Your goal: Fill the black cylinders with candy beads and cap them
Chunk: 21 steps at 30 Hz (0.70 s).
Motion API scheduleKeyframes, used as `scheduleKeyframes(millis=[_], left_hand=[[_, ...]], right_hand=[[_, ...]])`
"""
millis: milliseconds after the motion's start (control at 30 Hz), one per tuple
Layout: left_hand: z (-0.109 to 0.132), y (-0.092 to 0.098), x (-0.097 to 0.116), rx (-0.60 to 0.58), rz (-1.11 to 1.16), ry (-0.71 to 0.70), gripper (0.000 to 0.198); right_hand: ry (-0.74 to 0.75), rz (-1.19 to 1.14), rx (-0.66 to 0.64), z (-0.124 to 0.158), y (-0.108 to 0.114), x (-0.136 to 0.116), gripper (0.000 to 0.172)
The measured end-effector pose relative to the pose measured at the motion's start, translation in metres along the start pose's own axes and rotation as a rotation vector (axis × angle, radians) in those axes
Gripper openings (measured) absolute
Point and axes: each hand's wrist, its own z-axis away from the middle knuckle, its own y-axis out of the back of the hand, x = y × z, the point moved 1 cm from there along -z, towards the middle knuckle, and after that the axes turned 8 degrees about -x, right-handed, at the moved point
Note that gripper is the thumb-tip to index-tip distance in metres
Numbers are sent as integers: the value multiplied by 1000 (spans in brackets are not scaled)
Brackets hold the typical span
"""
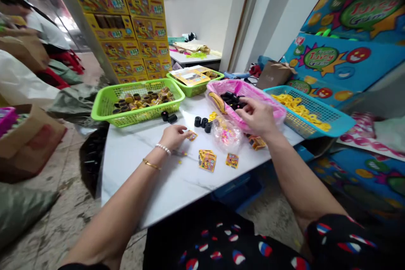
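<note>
My left hand pinches a small printed orange card just above the white table. My right hand reaches over the rim of the pink basket, its thumb and fingers apart beside the black cylinders inside; its far fingertips are partly hidden. Three black cylinders stand on the table between my hands. A clear plastic bag of small pink pieces lies against the pink basket. Closer to me are a stack of printed cards and a smaller pile of cards.
A green basket of brown and yellow rolls stands at left, with two black cylinders before it. Another green basket is behind. At right sits a blue basket of yellow pieces. Stacked yellow boxes rise behind; a person works far left.
</note>
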Motion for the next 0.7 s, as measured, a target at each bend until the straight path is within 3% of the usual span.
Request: scheduleKeyframes(millis=[100, 200, 433, 533, 700], left_hand=[[3, 5, -12, -50, 1, -18, 37], [10, 14, -20, -83, -7, -35, 41], [20, 7, -4, 27, -178, -207, 26], [22, 5, -1, 17, -227, -288, 24], [19, 10, -10, 41, -259, -345, 23]], right_hand=[[65, -83, -147, 19, -16, -13, 25], [125, 61, -185, 19, -41, -26, 19], [185, 451, -361, -3, -101, -46, 13], [177, 490, -348, 2, -107, -45, 13], [171, 473, -254, 8, -106, -38, 28]])
